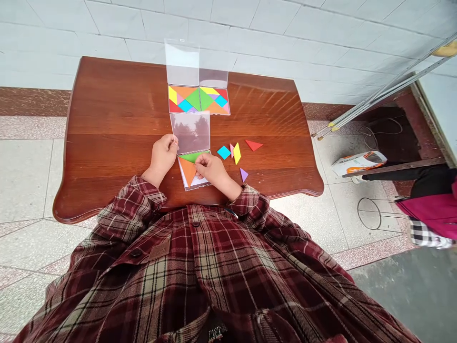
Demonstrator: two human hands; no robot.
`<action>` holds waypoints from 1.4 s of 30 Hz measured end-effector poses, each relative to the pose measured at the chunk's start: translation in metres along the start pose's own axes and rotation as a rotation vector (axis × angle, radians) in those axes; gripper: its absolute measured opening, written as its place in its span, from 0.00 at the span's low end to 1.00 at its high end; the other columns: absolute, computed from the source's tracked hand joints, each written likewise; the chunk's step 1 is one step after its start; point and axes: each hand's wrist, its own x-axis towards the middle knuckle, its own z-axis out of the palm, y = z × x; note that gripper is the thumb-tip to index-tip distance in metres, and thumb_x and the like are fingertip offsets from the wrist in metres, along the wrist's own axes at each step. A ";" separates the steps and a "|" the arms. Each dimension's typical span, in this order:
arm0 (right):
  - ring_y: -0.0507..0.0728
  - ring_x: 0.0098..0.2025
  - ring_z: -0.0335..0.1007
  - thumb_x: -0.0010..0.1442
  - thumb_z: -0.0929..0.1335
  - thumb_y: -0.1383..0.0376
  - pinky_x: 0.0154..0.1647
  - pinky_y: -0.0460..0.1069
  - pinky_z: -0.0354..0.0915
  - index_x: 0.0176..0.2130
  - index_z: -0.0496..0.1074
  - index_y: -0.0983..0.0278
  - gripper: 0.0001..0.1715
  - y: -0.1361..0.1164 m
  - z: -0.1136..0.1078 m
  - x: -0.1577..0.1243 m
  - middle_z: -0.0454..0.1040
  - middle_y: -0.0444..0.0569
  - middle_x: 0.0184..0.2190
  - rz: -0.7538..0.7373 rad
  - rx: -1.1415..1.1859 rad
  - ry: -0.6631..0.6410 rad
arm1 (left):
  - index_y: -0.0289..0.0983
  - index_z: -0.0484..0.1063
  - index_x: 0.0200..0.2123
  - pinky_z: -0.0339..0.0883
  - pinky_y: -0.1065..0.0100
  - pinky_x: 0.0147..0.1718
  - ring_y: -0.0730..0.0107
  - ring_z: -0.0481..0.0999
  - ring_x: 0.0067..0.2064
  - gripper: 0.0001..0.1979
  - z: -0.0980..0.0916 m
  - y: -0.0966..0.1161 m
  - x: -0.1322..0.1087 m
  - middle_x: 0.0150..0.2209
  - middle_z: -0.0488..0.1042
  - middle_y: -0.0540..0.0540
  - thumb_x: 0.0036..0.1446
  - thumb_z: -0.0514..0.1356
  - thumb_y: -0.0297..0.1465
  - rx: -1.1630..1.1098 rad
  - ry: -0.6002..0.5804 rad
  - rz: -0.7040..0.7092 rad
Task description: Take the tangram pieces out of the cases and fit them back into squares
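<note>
Pale tiled walls and a tiled floor surround a reddish-brown wooden worktop [107, 119], with the person's plaid flannel shirt [178, 267] filling the near edge. The left hand [164, 155] is closed at the left edge of a clear plastic lid [190, 133], pinching it. That lid is hinged up from a shallow clear case [185, 183] lying open by the near edge of the worktop. Inside this case, an orange triangle [187, 170] and a green tangram piece [193, 156] rest on white paper, only partly filling it. Further away, a second clear case [199, 100] lies open, with its transparent lid [196, 62] reaching past the far edge of the worktop. Its base shows two square panels of multicoloured tangram shapes, though whether they are loose or printed cannot be told. The right hand [210, 170] has its fingers [198, 162] pinched together over the green tangram piece and orange triangle. Just beside that hand lie a cyan square [223, 152], a small pink piece [232, 150], a yellow parallelogram [236, 153], a purple triangle [243, 174] and a red triangle [253, 145]. Far right, a white-and-orange package [359, 163] sits on the floor below leaning metal poles [378, 88], beside a magenta garment [428, 209].
</note>
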 end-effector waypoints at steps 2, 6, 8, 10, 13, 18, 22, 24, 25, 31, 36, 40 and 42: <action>0.46 0.19 0.67 0.54 0.65 0.75 0.21 0.41 0.66 0.26 0.62 0.63 0.10 0.001 0.001 0.001 0.67 0.35 0.18 0.021 0.001 0.004 | 0.38 0.65 0.29 0.62 0.70 0.32 0.74 0.67 0.28 0.03 0.000 0.001 0.000 0.26 0.69 0.52 0.53 0.53 0.27 -0.008 -0.003 -0.004; 0.47 0.20 0.68 0.56 0.64 0.74 0.23 0.42 0.67 0.27 0.61 0.62 0.09 0.002 0.004 0.002 0.67 0.36 0.18 0.038 -0.029 -0.001 | 0.38 0.65 0.30 0.62 0.69 0.33 0.74 0.67 0.28 0.02 0.001 -0.001 0.001 0.26 0.68 0.52 0.54 0.53 0.28 -0.021 0.008 0.000; 0.47 0.21 0.68 0.56 0.64 0.73 0.25 0.43 0.67 0.27 0.61 0.62 0.09 0.002 0.004 0.002 0.67 0.37 0.18 0.030 -0.092 -0.018 | 0.39 0.65 0.30 0.62 0.70 0.33 0.74 0.67 0.28 0.02 0.001 -0.003 0.001 0.26 0.68 0.52 0.54 0.53 0.28 -0.024 0.011 0.004; 0.48 0.23 0.67 0.56 0.64 0.72 0.27 0.44 0.65 0.28 0.62 0.62 0.08 0.001 0.002 0.001 0.67 0.37 0.19 -0.027 -0.217 -0.037 | 0.39 0.65 0.30 0.62 0.70 0.33 0.74 0.68 0.29 0.02 0.001 -0.004 0.001 0.25 0.68 0.52 0.54 0.53 0.28 -0.025 0.011 0.003; 0.50 0.26 0.65 0.56 0.65 0.70 0.32 0.45 0.62 0.28 0.63 0.62 0.06 -0.001 -0.001 -0.001 0.69 0.40 0.23 -0.183 -0.468 -0.024 | 0.39 0.65 0.30 0.62 0.70 0.33 0.74 0.68 0.29 0.02 0.001 -0.005 0.001 0.26 0.69 0.52 0.54 0.53 0.28 -0.024 0.013 -0.001; 0.53 0.35 0.65 0.58 0.64 0.69 0.38 0.47 0.60 0.30 0.68 0.63 0.06 -0.005 -0.004 -0.003 0.72 0.45 0.31 -0.304 -0.687 -0.015 | 0.39 0.65 0.30 0.63 0.70 0.33 0.73 0.69 0.30 0.03 0.000 0.000 0.000 0.27 0.70 0.51 0.55 0.53 0.29 -0.013 0.004 -0.010; 0.54 0.36 0.66 0.58 0.63 0.70 0.40 0.48 0.60 0.31 0.70 0.63 0.07 -0.004 -0.005 -0.003 0.72 0.46 0.32 -0.322 -0.687 -0.021 | 0.39 0.65 0.30 0.63 0.70 0.33 0.74 0.68 0.29 0.02 -0.001 0.000 0.000 0.26 0.69 0.52 0.54 0.53 0.29 -0.007 0.001 -0.020; 0.55 0.38 0.66 0.58 0.63 0.70 0.41 0.48 0.60 0.30 0.70 0.62 0.08 -0.003 -0.008 -0.004 0.72 0.46 0.31 -0.348 -0.631 0.006 | 0.39 0.65 0.31 0.63 0.71 0.32 0.74 0.68 0.29 0.02 -0.001 -0.002 0.001 0.26 0.69 0.52 0.53 0.54 0.29 0.003 0.008 -0.013; 0.54 0.38 0.66 0.57 0.63 0.70 0.42 0.48 0.61 0.29 0.70 0.62 0.08 -0.003 -0.012 -0.004 0.72 0.46 0.31 -0.360 -0.591 0.026 | 0.39 0.65 0.31 0.63 0.71 0.32 0.74 0.68 0.29 0.02 -0.001 -0.003 0.001 0.26 0.69 0.52 0.53 0.54 0.29 0.008 0.010 -0.010; 0.52 0.30 0.65 0.58 0.65 0.65 0.38 0.49 0.63 0.29 0.69 0.61 0.07 -0.001 -0.082 -0.016 0.70 0.43 0.27 -0.369 -0.277 0.331 | 0.39 0.66 0.31 0.63 0.70 0.31 0.73 0.70 0.29 0.03 -0.002 -0.006 0.002 0.27 0.70 0.51 0.54 0.53 0.28 0.009 -0.005 -0.009; 0.50 0.26 0.61 0.57 0.65 0.66 0.31 0.48 0.61 0.30 0.68 0.61 0.03 0.006 -0.144 -0.035 0.68 0.44 0.26 -0.320 -0.164 0.759 | 0.39 0.66 0.32 0.64 0.71 0.31 0.74 0.69 0.27 0.03 -0.002 -0.007 0.003 0.26 0.71 0.52 0.54 0.53 0.29 -0.004 0.000 -0.026; 0.52 0.30 0.66 0.55 0.66 0.67 0.36 0.49 0.63 0.32 0.69 0.62 0.01 0.022 -0.135 -0.031 0.71 0.44 0.28 -0.218 -0.387 0.488 | 0.39 0.66 0.31 0.63 0.71 0.29 0.75 0.69 0.26 0.03 -0.003 -0.007 0.004 0.26 0.71 0.52 0.54 0.53 0.30 0.004 0.006 -0.036; 0.54 0.32 0.68 0.54 0.67 0.66 0.39 0.51 0.64 0.35 0.70 0.62 0.05 0.028 -0.123 -0.022 0.72 0.45 0.30 -0.162 -0.537 0.403 | 0.39 0.66 0.31 0.63 0.71 0.29 0.75 0.69 0.27 0.03 -0.004 -0.007 0.004 0.26 0.71 0.52 0.54 0.53 0.30 0.009 0.009 -0.033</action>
